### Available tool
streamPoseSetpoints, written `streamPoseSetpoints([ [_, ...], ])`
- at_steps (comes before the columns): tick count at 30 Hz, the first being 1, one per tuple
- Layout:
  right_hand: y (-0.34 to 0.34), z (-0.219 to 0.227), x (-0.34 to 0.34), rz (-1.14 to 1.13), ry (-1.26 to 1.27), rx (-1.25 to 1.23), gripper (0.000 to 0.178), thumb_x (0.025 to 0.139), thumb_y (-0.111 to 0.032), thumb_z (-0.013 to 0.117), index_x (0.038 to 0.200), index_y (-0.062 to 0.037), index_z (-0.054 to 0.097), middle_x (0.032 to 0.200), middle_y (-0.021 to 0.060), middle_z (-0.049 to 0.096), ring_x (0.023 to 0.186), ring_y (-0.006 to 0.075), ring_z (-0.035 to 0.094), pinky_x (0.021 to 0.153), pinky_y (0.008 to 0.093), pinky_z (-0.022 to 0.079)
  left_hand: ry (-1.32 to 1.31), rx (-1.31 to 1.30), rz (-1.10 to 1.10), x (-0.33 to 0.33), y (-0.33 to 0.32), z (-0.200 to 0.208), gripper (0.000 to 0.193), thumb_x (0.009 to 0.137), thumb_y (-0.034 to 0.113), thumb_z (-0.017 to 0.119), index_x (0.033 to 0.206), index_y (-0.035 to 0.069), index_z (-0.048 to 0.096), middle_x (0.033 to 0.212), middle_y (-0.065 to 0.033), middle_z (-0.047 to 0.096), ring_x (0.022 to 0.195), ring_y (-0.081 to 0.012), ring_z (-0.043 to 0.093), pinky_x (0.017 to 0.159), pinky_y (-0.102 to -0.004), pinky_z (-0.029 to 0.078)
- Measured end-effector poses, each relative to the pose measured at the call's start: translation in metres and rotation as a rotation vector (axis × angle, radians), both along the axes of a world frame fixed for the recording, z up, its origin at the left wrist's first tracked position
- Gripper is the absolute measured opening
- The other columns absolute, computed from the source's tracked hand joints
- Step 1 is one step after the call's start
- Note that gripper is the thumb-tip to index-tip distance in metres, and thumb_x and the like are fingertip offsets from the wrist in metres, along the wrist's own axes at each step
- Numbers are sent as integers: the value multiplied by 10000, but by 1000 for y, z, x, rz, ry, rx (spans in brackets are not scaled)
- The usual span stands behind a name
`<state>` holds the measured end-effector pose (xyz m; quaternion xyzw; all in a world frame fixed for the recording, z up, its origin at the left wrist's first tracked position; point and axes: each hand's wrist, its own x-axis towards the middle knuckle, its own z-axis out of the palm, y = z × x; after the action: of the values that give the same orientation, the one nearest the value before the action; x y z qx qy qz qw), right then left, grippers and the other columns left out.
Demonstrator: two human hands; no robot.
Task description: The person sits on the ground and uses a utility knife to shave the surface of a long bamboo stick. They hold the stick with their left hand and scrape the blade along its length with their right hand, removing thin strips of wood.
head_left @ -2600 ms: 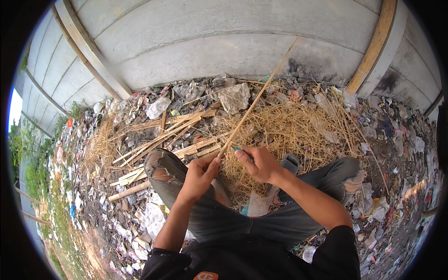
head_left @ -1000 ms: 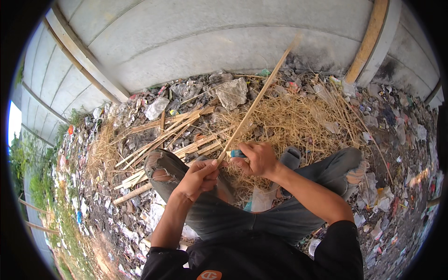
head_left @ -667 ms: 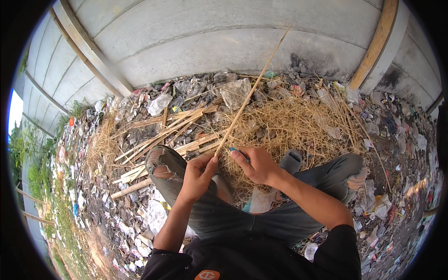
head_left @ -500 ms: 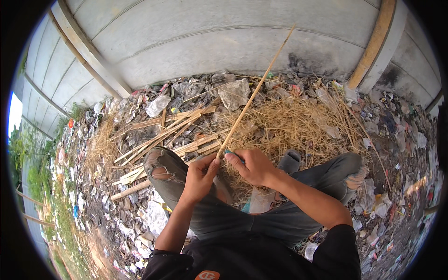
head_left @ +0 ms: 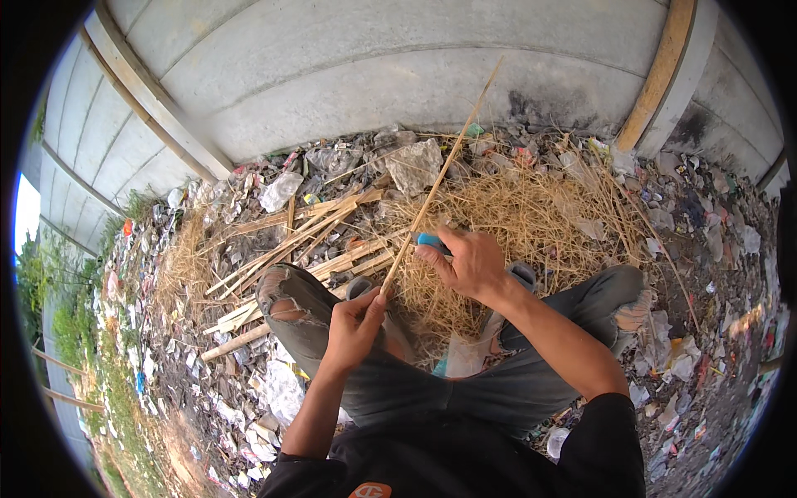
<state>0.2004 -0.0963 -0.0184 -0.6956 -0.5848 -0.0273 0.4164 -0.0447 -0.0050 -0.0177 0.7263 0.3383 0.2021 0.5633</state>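
A long thin bamboo strip [head_left: 441, 176] slants up and away from my left hand [head_left: 353, 334], which pinches its near end between thumb and fingers. My right hand [head_left: 471, 266] is wrapped round a small blue-handled tool [head_left: 432, 241], farther along the strip. The tool's tip meets or nearly meets the strip; its blade, if any, is too small to make out. Both hands are above the gap between my bent knees. Straw-like shavings [head_left: 531, 220] lie on the ground beyond the right hand.
Split bamboo strips [head_left: 320, 228] lie piled at the left, beside a thicker bamboo stick [head_left: 237, 340]. A pale stone block [head_left: 415, 166] rests near the concrete wall [head_left: 398, 79]. Wooden posts [head_left: 660, 75] stand against it. Scattered litter [head_left: 278, 390] covers the ground.
My right hand has moved away from my left, up along the strip, with the blue-handled tool now showing. The strip's far tip has shifted slightly left and down; my left hand still pinches the near end.
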Motion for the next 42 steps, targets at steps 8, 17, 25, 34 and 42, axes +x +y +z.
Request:
streamPoseSetpoints([
  [8,-14,17,-39,165,202,-286,624,1031,-591,483,847,-29,682,639,211,647,650,436,675,611,518,528,-49,-123,-19,7,-3,21,307,1096,246,576,1127,-34,699,704,91,476,639,-3,379,546,-216,297],
  [17,-7,2,-37,97,-16,-247,594,1025,-587,509,850,-47,684,599,168,651,560,385,670,524,490,512,-136,-539,-37,11,0,19,309,1115,269,531,1142,-2,675,646,97,371,502,-21,299,448,-237,209],
  [25,-7,32,54,-249,76,-97,603,1070,-586,444,857,-70,673,511,85,575,473,295,625,446,416,464,-105,-596,-132,-19,-5,19,366,1123,272,504,1209,-48,659,655,97,346,506,-19,293,457,-230,208],
  [34,-14,4,-42,112,-116,-220,538,1022,-566,555,847,-67,656,541,141,619,495,355,655,481,460,507,-87,-454,-137,-7,-1,14,366,1128,259,494,1223,-48,668,619,102,371,513,-11,323,475,-221,236],
  [42,0,1,-16,-58,-51,-251,607,1047,-594,480,895,-45,690,548,143,627,504,343,660,460,450,501,-84,-435,-105,-11,-3,7,353,1125,238,502,1251,-50,665,607,103,388,508,-10,319,473,-225,234],
])
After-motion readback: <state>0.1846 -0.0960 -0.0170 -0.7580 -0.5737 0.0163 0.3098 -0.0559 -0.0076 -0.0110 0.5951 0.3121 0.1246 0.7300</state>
